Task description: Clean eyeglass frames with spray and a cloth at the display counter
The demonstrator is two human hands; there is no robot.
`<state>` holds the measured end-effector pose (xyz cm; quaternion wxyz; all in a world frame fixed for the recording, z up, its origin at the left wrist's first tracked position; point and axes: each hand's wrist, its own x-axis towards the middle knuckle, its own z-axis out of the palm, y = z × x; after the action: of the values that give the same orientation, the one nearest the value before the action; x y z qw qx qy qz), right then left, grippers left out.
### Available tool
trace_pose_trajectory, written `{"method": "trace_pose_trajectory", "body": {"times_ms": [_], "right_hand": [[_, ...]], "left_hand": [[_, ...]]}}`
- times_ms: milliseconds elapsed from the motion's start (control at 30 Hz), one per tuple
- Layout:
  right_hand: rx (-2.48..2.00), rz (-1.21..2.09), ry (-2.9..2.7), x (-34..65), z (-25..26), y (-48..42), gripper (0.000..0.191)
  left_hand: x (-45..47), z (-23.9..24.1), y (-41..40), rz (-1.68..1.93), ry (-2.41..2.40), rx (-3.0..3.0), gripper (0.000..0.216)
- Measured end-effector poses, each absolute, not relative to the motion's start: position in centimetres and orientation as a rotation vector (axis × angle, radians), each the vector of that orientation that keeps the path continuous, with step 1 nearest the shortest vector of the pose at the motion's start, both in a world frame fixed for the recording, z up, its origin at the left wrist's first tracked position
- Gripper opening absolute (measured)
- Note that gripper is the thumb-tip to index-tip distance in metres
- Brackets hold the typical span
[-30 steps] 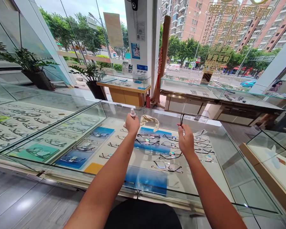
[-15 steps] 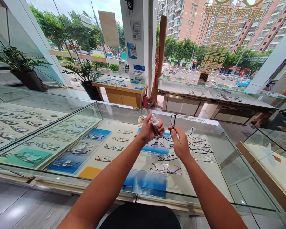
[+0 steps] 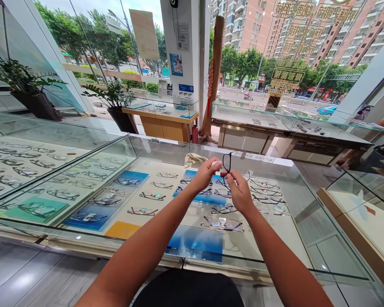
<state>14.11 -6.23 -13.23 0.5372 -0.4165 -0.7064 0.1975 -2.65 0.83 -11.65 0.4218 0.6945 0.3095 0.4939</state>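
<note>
Over the glass display case, my right hand (image 3: 239,189) is closed on a pair of dark-framed eyeglasses (image 3: 227,162), held upright with one lens raised above the fingers. My left hand (image 3: 207,171) is wrapped round a small white spray bottle (image 3: 216,164), of which only a bit of the top shows between the fingers. The bottle's top points at the raised lens from close by. Behind my left hand, a crumpled beige cloth (image 3: 193,159) lies on the glass top.
Rows of eyeglasses (image 3: 222,223) lie inside the glass case (image 3: 166,149) beneath my arms. Another glass case (image 3: 365,204) stands to the right. Farther off are a wooden display table (image 3: 166,125), potted plants (image 3: 123,119) and a wooden post (image 3: 213,76) before the windows.
My left hand has turned the spray bottle towards the eyeglasses, hiding most of it. The eyeglasses have shifted slightly left, and their lens faces me more. More of the cloth shows.
</note>
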Motion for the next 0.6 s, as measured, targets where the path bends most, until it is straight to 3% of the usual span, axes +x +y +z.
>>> {"method": "trace_pose_trajectory", "body": {"times_ms": [300,600], "right_hand": [[-0.955,0.566,-1.663,14.1,-13.3,-6.2,0.039],[-0.940,0.687,-1.375,15.3,-12.6,-5.2,0.043]], "left_hand": [[-2.3,-11.9,0.6,1.200,0.653,1.666,0.047],[-2.4,-12.1,0.1,1.124,0.842,1.930,0.046]]}}
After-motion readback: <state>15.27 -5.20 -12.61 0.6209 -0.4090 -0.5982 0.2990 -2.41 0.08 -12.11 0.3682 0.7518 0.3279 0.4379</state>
